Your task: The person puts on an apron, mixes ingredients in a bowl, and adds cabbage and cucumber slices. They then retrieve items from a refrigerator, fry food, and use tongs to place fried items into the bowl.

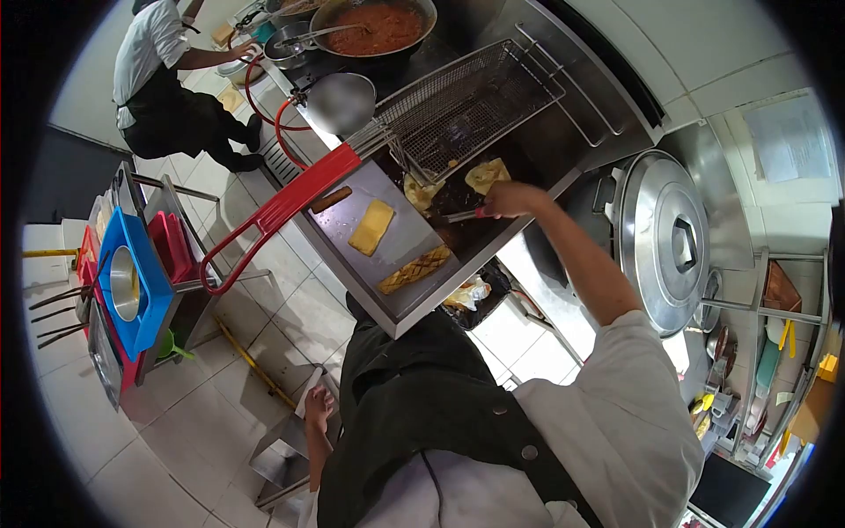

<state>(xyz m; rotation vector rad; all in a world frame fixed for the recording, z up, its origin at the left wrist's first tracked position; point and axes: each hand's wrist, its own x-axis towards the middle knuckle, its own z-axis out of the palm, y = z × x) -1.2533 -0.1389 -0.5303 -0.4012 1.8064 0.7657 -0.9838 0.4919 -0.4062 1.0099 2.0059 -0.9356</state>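
My right hand [509, 200] is closed on the red handle of a metal utensil [461, 215], whose working end reaches low over the dark oil of the fryer [528, 189]. Two pale fried pastries [487, 175] float there, one right by my fingers. On the fryer's metal ledge [352, 189] lie a golden rectangular pastry [372, 227], a lattice-cut pastry [415, 269] and a brown stick-shaped piece [331, 200]. Down at my side, my left hand [319, 407] has its fingers curled beside a metal box [280, 449]; I cannot tell what it grips.
A wire fry basket [475, 110] with a long red handle [280, 201] spans the fryer. Behind are a pan of red sauce [374, 26] and a round lid [341, 104]. A large lidded pot [664, 242] stands right. Another person [167, 88] works at far left, beyond a blue tray [132, 282].
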